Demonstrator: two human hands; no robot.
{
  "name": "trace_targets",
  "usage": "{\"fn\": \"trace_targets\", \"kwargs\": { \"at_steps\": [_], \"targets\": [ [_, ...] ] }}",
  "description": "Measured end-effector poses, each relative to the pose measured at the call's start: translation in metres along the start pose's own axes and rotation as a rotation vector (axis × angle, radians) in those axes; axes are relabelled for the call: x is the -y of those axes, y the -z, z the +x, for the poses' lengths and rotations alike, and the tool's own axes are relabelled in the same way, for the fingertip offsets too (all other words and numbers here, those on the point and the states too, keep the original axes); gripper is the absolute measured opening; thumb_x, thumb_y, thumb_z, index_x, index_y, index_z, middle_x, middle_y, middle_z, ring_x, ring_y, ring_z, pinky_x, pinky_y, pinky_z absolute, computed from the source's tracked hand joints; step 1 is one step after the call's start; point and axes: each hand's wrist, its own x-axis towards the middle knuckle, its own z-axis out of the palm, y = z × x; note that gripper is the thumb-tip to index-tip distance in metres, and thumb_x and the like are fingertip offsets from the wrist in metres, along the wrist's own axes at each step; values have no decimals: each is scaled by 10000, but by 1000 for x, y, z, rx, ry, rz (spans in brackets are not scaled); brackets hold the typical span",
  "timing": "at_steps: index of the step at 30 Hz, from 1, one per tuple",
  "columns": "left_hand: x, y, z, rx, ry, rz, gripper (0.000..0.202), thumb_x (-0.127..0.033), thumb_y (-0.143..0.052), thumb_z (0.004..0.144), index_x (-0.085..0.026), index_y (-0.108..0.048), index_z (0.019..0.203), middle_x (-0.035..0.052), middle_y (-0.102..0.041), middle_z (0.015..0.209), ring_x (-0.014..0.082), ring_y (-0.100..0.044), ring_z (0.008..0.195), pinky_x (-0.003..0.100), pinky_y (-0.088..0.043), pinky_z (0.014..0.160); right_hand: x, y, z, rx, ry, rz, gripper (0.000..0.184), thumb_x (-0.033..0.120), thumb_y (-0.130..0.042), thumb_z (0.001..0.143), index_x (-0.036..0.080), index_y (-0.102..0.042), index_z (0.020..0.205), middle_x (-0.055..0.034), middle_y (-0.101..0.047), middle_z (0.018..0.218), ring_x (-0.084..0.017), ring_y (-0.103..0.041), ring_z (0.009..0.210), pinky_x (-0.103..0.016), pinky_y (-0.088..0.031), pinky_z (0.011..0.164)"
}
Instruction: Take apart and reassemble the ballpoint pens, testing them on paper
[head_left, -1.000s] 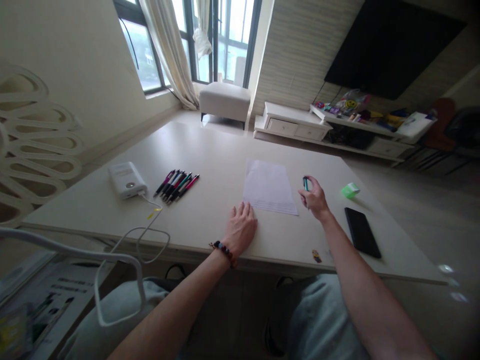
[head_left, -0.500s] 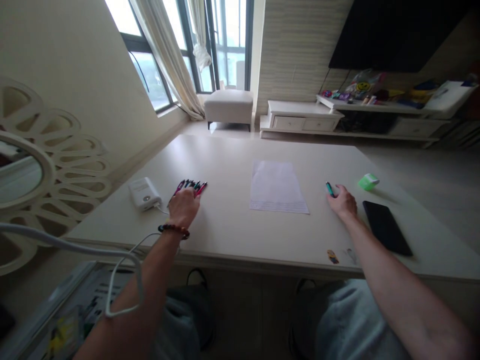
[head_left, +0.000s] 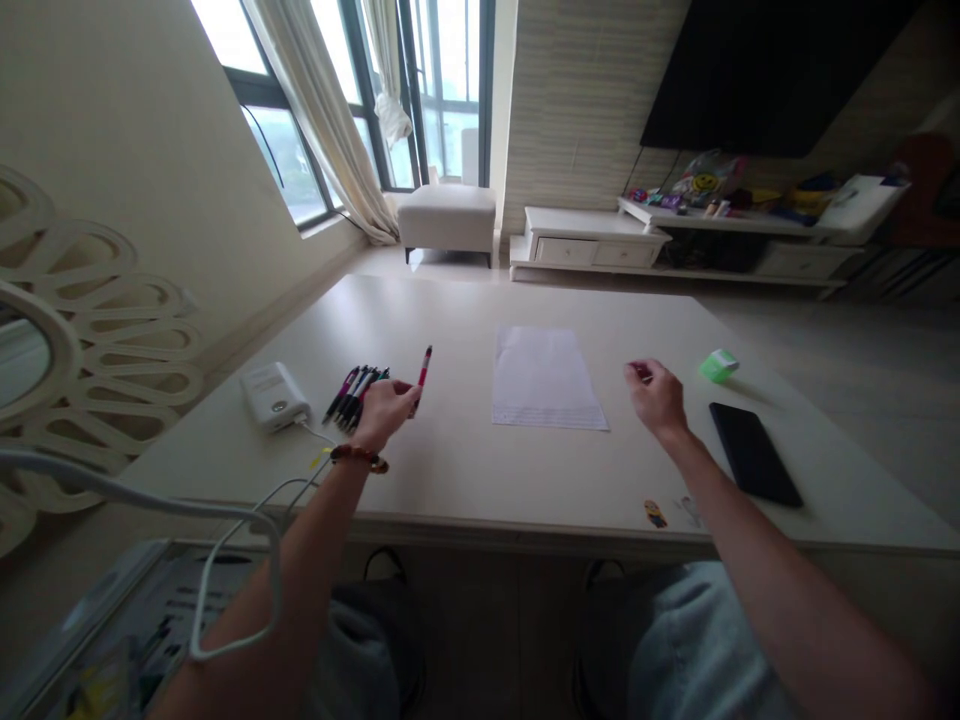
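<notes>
My left hand is closed on a red pen, which it holds tilted upright between thumb and fingers. Just left of that hand, a bunch of several pens with dark, purple and green barrels lies side by side on the white table. My right hand hovers over the table's right part, fingers curled in; whatever they hold, if anything, is hidden. Between the two hands lies a white sheet of paper with printed lines along its near edge.
A white power bank with a cable plugged in stands at left. At right are a green-and-white small object and a black phone or tablet. A cartoon sticker is near the front edge. A white cable crosses my left forearm.
My left hand has lifted the red pen and drawn it right, away from the bunch. My right hand has moved slightly left and curled; the green pen it held no longer shows.
</notes>
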Motion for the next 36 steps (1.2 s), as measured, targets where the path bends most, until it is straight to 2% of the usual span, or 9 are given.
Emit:
{"fn": "trace_targets", "kwargs": {
  "at_steps": [5, 8, 11, 16, 18, 20, 24, 28, 36],
  "targets": [
    [-27, -43, -27, 291, 16, -593, 284, -345, -680, 713, -77, -639, 795, 73, -646, 715, 93, -589, 585, 231, -512, 600, 86, -19, -59, 731, -106, 602, 596, 672, -375, 810, 131, -627, 802, -64, -619, 617, -128, -515, 494, -233, -352, 457],
    [-36, -67, -48, 392, -19, -703, 329, -383, -689, 707, -82, -638, 829, 65, -639, 725, 95, -587, 594, 230, -503, 601, 116, -24, -83, 917, -216, 838, 578, 690, -430, 778, 139, -605, 793, -49, -618, 580, -111, -513, 451, -209, -316, 406],
    [-37, -78, -58, 408, -135, -562, 392, -448, -628, 754, -84, -637, 900, 59, -625, 730, 105, -569, 594, 248, -493, 588, 122, -22, -86, 897, -251, 947, 458, 610, -584, 727, 151, -582, 744, 18, -542, 495, -80, -428, 396, -205, -278, 392],
    [-33, -66, -62, -103, -616, 126, 460, -325, -603, 816, -217, -491, 1249, 120, -548, 1182, 227, -567, 1009, 396, -466, 859, 106, -4, -69, 813, -173, 742, 384, 509, -659, 692, 127, -659, 736, 81, -361, 435, -54, -277, 397, -220, -170, 407],
    [-33, -58, -64, -128, -845, 419, 365, -269, -561, 854, -271, -522, 1216, 90, -518, 1258, 244, -469, 1175, 449, -326, 1022, 99, 3, -65, 849, -101, 654, 358, 474, -675, 691, 122, -688, 754, 74, -361, 453, -54, -278, 421, -223, -165, 419],
    [-31, -54, -67, -38, -960, 586, 219, -268, -489, 899, -269, -588, 1094, 54, -602, 1137, 211, -512, 1116, 443, -259, 1062, 95, 6, -65, 921, -90, 686, 363, 478, -667, 708, 123, -693, 782, 75, -354, 454, -56, -274, 422, -223, -162, 420],
    [-27, -56, -69, 72, -953, 631, 222, -311, -400, 939, -218, -594, 992, 24, -662, 871, 154, -594, 808, 325, -403, 874, 95, -4, -72, 910, -290, 904, 436, 566, -626, 720, 136, -611, 649, 77, -351, 410, -49, -245, 370, -219, -137, 392],
    [-26, -59, -67, 30, -944, 598, 228, -309, -395, 943, -217, -592, 1013, 24, -656, 861, 153, -586, 773, 280, -413, 752, 104, -15, -78, 840, -512, 1040, 515, 633, -588, 716, 174, -467, 516, 80, -304, 356, -41, -201, 330, -210, -94, 365],
    [-27, -62, -72, 18, -991, 547, 239, -236, -386, 939, -191, -605, 1024, 41, -654, 843, 151, -565, 744, 268, -402, 719, 115, -24, -85, 566, -497, 1106, 460, 469, -566, 769, 217, -284, 507, 98, -245, 395, -30, -176, 337, -198, -106, 353]
  ]
}}
